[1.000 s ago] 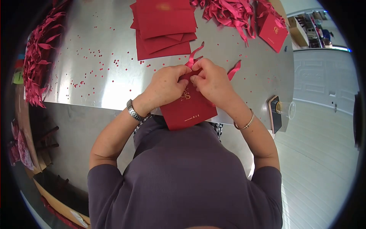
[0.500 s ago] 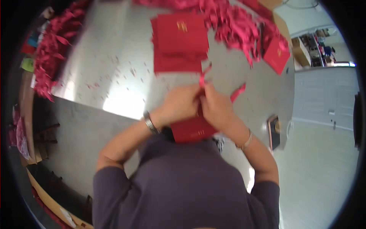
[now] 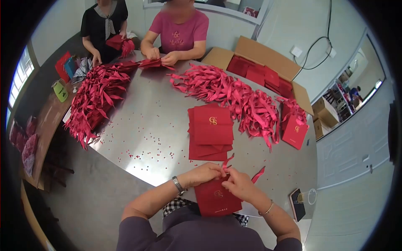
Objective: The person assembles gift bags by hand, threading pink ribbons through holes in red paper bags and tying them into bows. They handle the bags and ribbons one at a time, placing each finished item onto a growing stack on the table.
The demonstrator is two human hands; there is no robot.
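Note:
A red bag (image 3: 217, 196) with a gold logo lies at the table's near edge, against my body. My left hand (image 3: 205, 173) is closed in a pinch at its top edge, on a pink ribbon (image 3: 226, 162). Close beside it, my right hand (image 3: 240, 184) has its fingers closed at the same top edge, on the ribbon too. One ribbon end sticks up above my fingertips; another piece (image 3: 258, 175) points out to the right. Just beyond my hands is a stack of red bags (image 3: 212, 134).
Pink ribbons (image 3: 234, 96) are heaped behind the stack, with a ribboned red bag (image 3: 295, 133) on the right. Another ribbon pile (image 3: 98, 98) lies left. Two people work across the metal table (image 3: 142, 113). A cardboard box (image 3: 268, 62) holds red bags. A phone (image 3: 297, 205) lies right.
The view has tilted up, bringing the two people and the cardboard box into sight. My hands are still together at the bag's top edge, holding the ribbon.

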